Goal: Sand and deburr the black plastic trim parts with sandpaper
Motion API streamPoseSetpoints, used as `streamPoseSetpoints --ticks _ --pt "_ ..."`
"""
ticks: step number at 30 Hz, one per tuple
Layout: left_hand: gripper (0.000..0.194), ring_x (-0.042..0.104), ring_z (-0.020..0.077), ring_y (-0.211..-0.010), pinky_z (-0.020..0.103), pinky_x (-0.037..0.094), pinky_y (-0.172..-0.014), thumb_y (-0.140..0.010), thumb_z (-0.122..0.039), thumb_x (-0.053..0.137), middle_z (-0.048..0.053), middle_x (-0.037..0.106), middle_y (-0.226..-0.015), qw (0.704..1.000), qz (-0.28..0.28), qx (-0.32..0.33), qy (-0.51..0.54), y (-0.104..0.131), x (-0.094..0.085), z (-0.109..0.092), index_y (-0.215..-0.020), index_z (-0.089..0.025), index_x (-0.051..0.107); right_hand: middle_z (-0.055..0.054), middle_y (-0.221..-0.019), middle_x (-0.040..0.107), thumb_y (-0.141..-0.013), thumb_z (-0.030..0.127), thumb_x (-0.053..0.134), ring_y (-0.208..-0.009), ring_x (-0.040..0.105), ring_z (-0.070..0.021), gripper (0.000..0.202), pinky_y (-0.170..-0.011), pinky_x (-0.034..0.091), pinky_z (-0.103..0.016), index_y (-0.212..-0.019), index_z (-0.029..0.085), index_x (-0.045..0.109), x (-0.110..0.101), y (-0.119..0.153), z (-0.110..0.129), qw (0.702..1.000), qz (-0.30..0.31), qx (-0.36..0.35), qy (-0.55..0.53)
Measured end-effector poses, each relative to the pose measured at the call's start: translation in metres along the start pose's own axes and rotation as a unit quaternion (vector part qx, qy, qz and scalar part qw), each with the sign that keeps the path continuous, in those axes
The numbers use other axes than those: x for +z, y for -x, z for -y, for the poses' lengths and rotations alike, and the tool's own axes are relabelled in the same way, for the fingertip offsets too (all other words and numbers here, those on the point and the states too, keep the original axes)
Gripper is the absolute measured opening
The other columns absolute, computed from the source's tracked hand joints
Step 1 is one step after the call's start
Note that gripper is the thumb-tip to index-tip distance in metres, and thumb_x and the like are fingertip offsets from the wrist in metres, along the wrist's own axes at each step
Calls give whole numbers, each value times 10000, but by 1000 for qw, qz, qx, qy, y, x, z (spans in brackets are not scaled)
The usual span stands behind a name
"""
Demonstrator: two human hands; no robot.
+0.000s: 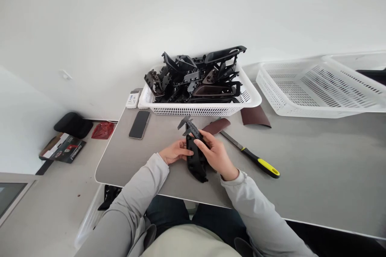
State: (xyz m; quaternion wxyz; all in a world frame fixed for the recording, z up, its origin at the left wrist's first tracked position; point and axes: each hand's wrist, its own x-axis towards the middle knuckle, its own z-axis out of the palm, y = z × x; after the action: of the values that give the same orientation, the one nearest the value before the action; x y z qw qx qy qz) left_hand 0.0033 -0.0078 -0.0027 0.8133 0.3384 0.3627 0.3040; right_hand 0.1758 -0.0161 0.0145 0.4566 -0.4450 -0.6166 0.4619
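My left hand (176,151) grips the left side of a black plastic trim part (196,162), held above the grey table near its front edge. A dark caliper (193,129) is in my right hand (217,153), closed round it with the thumb on top. The caliper's jaws point up and to the left, over the far end of the trim part. Whether the jaws touch the part I cannot tell. Right of my right hand lies a file (261,162) with a black and yellow handle. Brown sandpaper (218,125) lies just behind that hand.
A white basket (187,109) heaped with black plastic parts stands at the back. Other white baskets (301,88) are on the right. A phone (139,124), a small white box (132,99) and another brown sheet (255,117) lie on the table (316,160).
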Motion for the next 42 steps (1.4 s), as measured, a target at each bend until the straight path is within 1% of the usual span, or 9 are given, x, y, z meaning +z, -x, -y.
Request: streamPoseSetpoints --ticks 4,7,11,15,18,20,27,38,42 --pt "317 647 153 -619 255 501 -602 -518 -112 759 37 712 -755 992 -57 83 70 2 -12 -7 -817 -143 658 -90 -964 709 -841 523 535 -798 668 -208 493 -721 541 -349 -1175 163 571 -12 0 3 991 -114 -22 64" --pt "328 642 153 -604 262 493 -611 -463 -11 625 3 703 -692 972 -110 144 148 2 -20 -13 -756 -158 650 -71 -860 711 -846 515 516 -689 643 -193 481 -658 530 -335 -1152 150 592 -26 1 4 984 -103 -24 143" --pt "351 610 133 -555 249 463 -570 -408 8 486 -28 685 -652 944 -156 194 215 1 -22 -19 -682 -161 624 -95 -933 721 -868 463 484 -766 664 -227 443 -688 526 -344 -1172 161 595 -33 6 4 970 -65 -37 232" --pt "260 540 102 -476 217 399 -498 -388 -2 439 -41 601 -532 941 -176 204 206 1 -15 -21 -569 -149 553 -122 -997 722 -881 476 456 -844 682 -268 465 -685 530 -352 -1197 164 594 -30 8 1 960 -23 -25 279" --pt "237 518 92 -469 205 382 -491 -387 -10 433 -50 569 -510 938 -196 215 191 1 -10 -22 -551 -152 529 -125 -1026 721 -890 502 438 -876 686 -283 497 -694 530 -357 -1230 169 581 -28 8 -3 955 -9 -24 295" --pt "226 494 88 -454 209 375 -486 -392 -19 439 -55 558 -502 938 -205 220 172 1 -8 -22 -548 -157 526 -128 -1011 726 -892 519 432 -840 693 -285 521 -671 523 -357 -1248 165 572 -28 8 -4 951 -9 -19 308" --pt "163 480 98 -472 232 364 -495 -429 -42 499 -55 525 -496 936 -238 225 126 1 -10 -22 -524 -174 489 -91 -763 739 -893 553 410 -576 660 -251 537 -529 452 -325 -1240 185 588 -29 10 -4 931 -15 -12 366" --pt "176 477 103 -474 234 359 -494 -404 -34 489 -56 525 -481 934 -242 227 133 1 -9 -22 -504 -178 479 -95 -751 737 -899 566 385 -572 663 -263 528 -514 426 -320 -1181 185 616 -26 11 -7 918 -25 1 397" --pt "171 470 100 -459 229 360 -472 -405 -39 488 -61 520 -467 933 -245 226 137 2 -6 -24 -504 -178 490 -74 -706 719 -900 559 390 -551 648 -251 546 -495 402 -310 -1255 177 553 -26 11 -7 916 -26 -7 400"
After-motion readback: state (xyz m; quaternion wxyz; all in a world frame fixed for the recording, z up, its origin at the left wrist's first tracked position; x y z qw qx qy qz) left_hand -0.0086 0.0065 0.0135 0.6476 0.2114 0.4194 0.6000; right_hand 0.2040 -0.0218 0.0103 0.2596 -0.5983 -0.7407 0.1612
